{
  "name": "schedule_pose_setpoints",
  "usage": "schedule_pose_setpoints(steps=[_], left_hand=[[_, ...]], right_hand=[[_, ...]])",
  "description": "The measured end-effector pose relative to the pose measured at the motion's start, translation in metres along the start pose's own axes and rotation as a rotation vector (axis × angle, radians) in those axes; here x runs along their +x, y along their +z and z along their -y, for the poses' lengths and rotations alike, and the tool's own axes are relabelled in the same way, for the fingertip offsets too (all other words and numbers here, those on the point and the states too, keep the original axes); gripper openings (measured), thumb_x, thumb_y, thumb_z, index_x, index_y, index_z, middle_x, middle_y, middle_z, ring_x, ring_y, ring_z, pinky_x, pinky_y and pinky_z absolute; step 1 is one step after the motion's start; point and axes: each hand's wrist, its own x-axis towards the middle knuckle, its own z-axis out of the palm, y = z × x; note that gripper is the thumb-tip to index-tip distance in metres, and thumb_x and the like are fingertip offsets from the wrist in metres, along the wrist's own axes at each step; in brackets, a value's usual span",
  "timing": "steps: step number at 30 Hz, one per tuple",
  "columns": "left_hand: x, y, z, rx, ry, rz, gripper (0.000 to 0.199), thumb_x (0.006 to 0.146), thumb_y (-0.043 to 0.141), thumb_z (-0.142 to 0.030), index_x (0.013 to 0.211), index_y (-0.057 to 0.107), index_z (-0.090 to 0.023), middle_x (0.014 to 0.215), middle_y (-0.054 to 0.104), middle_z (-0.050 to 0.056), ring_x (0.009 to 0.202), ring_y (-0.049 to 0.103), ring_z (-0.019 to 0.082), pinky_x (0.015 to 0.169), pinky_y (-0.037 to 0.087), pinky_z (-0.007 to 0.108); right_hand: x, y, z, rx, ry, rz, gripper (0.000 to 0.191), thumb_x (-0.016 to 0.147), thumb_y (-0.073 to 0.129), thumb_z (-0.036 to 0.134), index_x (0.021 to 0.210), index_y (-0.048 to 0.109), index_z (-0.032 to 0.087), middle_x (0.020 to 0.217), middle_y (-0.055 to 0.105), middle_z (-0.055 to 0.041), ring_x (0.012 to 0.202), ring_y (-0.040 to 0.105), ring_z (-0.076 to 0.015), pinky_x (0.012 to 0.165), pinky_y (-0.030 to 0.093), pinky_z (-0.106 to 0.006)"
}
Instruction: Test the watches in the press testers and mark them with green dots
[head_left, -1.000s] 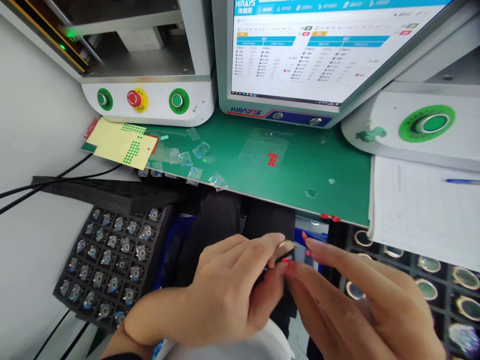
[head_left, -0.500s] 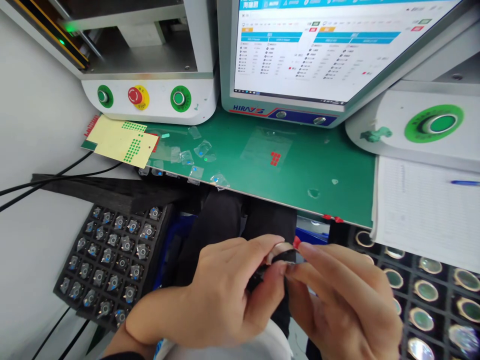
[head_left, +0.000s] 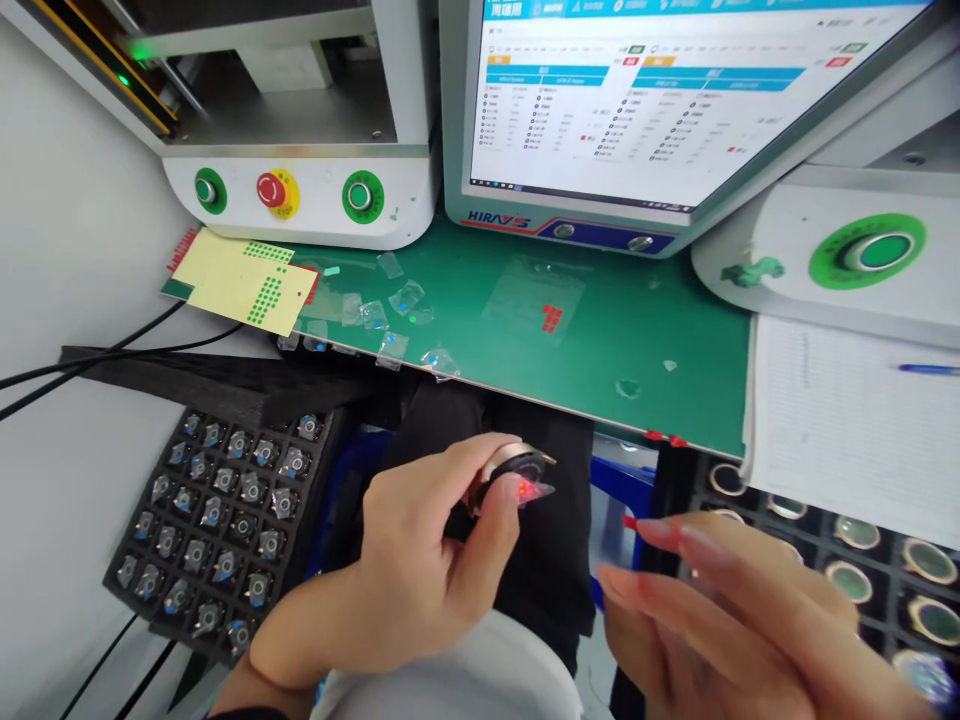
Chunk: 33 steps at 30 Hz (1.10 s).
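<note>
My left hand (head_left: 442, 540) is closed around a round watch body (head_left: 517, 462) with a pale metal rim and a black inner part, held above my lap. A piece of clear film (head_left: 538, 490) sticks out by my left thumb, and small red lights glow there. To the right, apart from the watch body, my right hand (head_left: 735, 610) has its thumb and fingers spread. A small red sticker (head_left: 630, 522) clings to the tip of one finger. The lower part of this hand is blurred and cut off by the frame.
A foam tray (head_left: 217, 530) of small black parts under film lies left; another tray (head_left: 810, 570) with gold-rimmed round pieces lies right. Film scraps (head_left: 391, 348) and a red-stickered bag (head_left: 525, 300) lie on the green bench (head_left: 600, 360). Behind stand a monitor (head_left: 585, 120) and button panels (head_left: 315, 205).
My right hand has drawn away from the watch body, down and right, with the red sticker on a fingertip. My left hand has shifted slightly left and up, and red light now shows.
</note>
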Motion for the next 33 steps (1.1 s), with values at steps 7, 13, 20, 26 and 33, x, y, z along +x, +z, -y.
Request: schedule_pose_setpoints(steps=[7, 13, 20, 26, 33], left_hand=[[-0.002, 0.003, -0.003, -0.031, 0.068, 0.042, 0.019, 0.09, 0.052, -0.014, 0.107, 0.061, -0.015, 0.088, 0.076, 0.004, 0.073, 0.072, 0.013, 0.068, 0.058, 0.02], [-0.002, 0.006, -0.004, -0.038, 0.08, 0.043, 0.018, 0.089, 0.053, -0.012, 0.105, 0.06, -0.014, 0.085, 0.075, 0.004, 0.072, 0.072, 0.014, 0.065, 0.058, 0.021], [-0.001, 0.005, -0.003, -0.047, 0.024, 0.099, 0.018, 0.09, 0.052, -0.014, 0.105, 0.062, -0.014, 0.084, 0.075, 0.004, 0.068, 0.07, 0.012, 0.063, 0.056, 0.021], [-0.001, 0.004, -0.003, -0.102, -0.002, 0.151, 0.014, 0.091, 0.051, -0.015, 0.101, 0.061, -0.015, 0.076, 0.072, 0.001, 0.064, 0.068, 0.011, 0.059, 0.053, 0.02], [-0.001, 0.004, -0.003, -0.098, -0.027, 0.175, 0.012, 0.092, 0.05, -0.018, 0.095, 0.062, -0.015, 0.075, 0.072, 0.002, 0.058, 0.066, 0.012, 0.053, 0.049, 0.02]], right_hand=[[0.008, 0.008, -0.001, -0.017, 0.018, -0.016, 0.017, 0.083, 0.068, 0.006, 0.093, 0.066, 0.019, 0.101, 0.063, -0.0063, 0.086, 0.065, -0.0191, 0.07, 0.057, -0.034], [0.006, 0.011, -0.006, 0.041, -0.016, -0.01, 0.017, 0.086, 0.061, 0.006, 0.095, 0.068, 0.018, 0.104, 0.065, -0.007, 0.087, 0.064, -0.0198, 0.073, 0.055, -0.036], [0.0, 0.012, -0.01, -0.024, -0.12, -0.014, 0.012, 0.085, 0.065, 0.004, 0.092, 0.066, 0.013, 0.104, 0.064, -0.0078, 0.088, 0.063, -0.0189, 0.074, 0.054, -0.034], [0.0, 0.021, -0.012, -0.019, -0.21, -0.071, 0.012, 0.082, 0.065, 0.001, 0.082, 0.064, 0.013, 0.094, 0.065, -0.0061, 0.083, 0.063, -0.0184, 0.07, 0.053, -0.033], [0.001, 0.022, -0.015, -0.016, -0.236, -0.028, 0.018, 0.085, 0.056, 0.0, 0.086, 0.066, 0.015, 0.091, 0.065, -0.0047, 0.08, 0.061, -0.0172, 0.069, 0.051, -0.035]])
